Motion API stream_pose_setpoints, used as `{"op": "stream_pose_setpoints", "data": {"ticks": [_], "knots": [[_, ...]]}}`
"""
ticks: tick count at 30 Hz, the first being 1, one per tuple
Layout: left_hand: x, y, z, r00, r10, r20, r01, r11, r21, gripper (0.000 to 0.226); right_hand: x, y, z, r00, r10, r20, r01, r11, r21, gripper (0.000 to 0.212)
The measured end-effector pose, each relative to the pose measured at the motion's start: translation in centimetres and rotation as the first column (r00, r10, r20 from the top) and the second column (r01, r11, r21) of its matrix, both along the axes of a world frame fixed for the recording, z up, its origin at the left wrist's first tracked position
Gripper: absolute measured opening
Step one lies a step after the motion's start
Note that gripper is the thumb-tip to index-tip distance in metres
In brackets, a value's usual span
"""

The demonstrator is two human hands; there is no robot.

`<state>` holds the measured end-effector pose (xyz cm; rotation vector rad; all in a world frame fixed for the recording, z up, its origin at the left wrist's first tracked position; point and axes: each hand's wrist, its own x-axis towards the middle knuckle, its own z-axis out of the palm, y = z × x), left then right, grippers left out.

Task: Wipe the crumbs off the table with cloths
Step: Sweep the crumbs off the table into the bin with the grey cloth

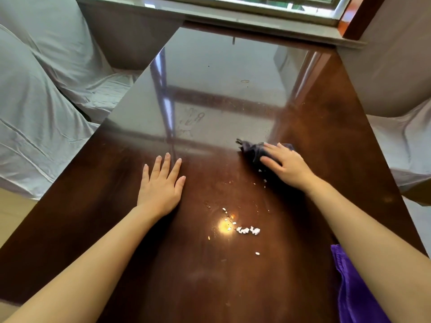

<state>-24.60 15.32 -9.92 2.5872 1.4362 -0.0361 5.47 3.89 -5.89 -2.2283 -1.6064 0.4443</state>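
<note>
Window [256,2] over pale sill [210,18] far end; white-draped chair [35,101] left, second draped chair [401,141] right; daylight glaring off counter [326,113].

Crumbs [247,230] on table [326,136], between hands.

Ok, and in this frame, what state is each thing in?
left hand: flat on the table, fingers straight, holding nothing.
right hand: pressing down on the dark cloth, fingers fairly straight.
dark cloth: bunched, on the table under the right hand.
purple cloth: lying at the table's near right edge, partly under the right forearm.
crumbs: scattered between the arms, not yet wiped.
table: glossy, smudged.
</note>
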Motion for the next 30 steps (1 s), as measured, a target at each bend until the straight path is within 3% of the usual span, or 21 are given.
{"op": "stream_pose_setpoints", "data": {"ticks": [2,7,19,24,26,30], "knots": [[-0.3,-0.5,-0.1,1.000,-0.006,0.001,0.006,1.000,0.003,0.055,-0.5,-0.4,-2.0,0.994,0.034,0.099,-0.026,0.996,-0.084,0.046],[-0.8,-1.3,-0.1,1.000,-0.017,0.022,0.017,1.000,0.011,0.054,-4.2,-2.0,-2.8,0.991,0.019,0.131,-0.020,1.000,0.003,0.045],[-3.6,-3.4,-0.2,0.992,-0.110,0.059,0.108,0.994,0.027,0.055,-17.3,-9.7,-1.8,0.996,-0.005,0.094,0.005,1.000,-0.007,0.054],[-5.2,-4.7,-0.1,0.986,-0.151,0.066,0.149,0.988,0.036,0.056,-20.8,-12.0,-1.6,0.992,0.041,0.122,-0.049,0.997,0.064,0.051],[-5.8,-5.0,0.0,0.984,-0.163,0.068,0.161,0.986,0.033,0.055,-21.2,-12.4,-1.4,0.998,-0.040,0.041,0.032,0.980,0.196,0.040],[-6.9,-5.6,0.0,0.982,-0.180,0.061,0.179,0.983,0.028,0.055,-19.2,-10.5,0.3,0.892,-0.257,-0.373,0.408,0.813,0.416,0.025]]}}
